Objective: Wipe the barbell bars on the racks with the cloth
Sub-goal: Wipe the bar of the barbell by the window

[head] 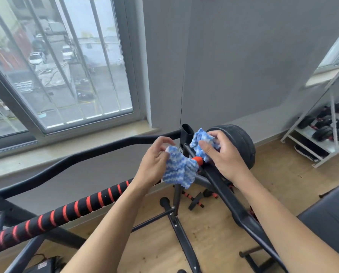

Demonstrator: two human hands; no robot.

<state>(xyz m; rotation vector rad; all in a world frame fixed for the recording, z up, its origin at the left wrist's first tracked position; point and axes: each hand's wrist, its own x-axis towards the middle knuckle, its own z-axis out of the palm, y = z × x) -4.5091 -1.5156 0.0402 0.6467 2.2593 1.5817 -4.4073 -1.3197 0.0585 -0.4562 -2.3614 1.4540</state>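
Cloth: a nubbly, fluffy cloth (181,170) mottled blue and white, bunched into two lobes with a narrow waist draped over the bar just right of frame centre.
Barbell bar: a long round bar (70,210) wrapped in black foam with spiralling orange-red bands, running from 8 o'clock up toward centre; a solid orange section shows in the gap between the two cloth lobes.
Left hand: the left hand (155,162), at 9 o'clock of the cloth, pinches the lower lobe's upper corner between curled fingers and thumb.
Right hand: the right hand (222,152), at 3 o'clock of the cloth, has its fingers curled round the upper lobe, pressing it at the bar's end.
Weight plate: a thick, matte black rubbery disc (241,146) sits on the bar's end just behind the right hand.
Rack: black painted metal tubing (186,133) with an open oval-topped upright at 12 o'clock of the cloth; its legs spread over the wooden floor below.
Curved bar: a smooth black tube (76,156) bends leftward from the upright.
Shelf: a pale metal shelf (322,134) at 3 o'clock holds black dumbbells with red accents.
Writing: a label on a dark object at the bottom left edge is too small to read.
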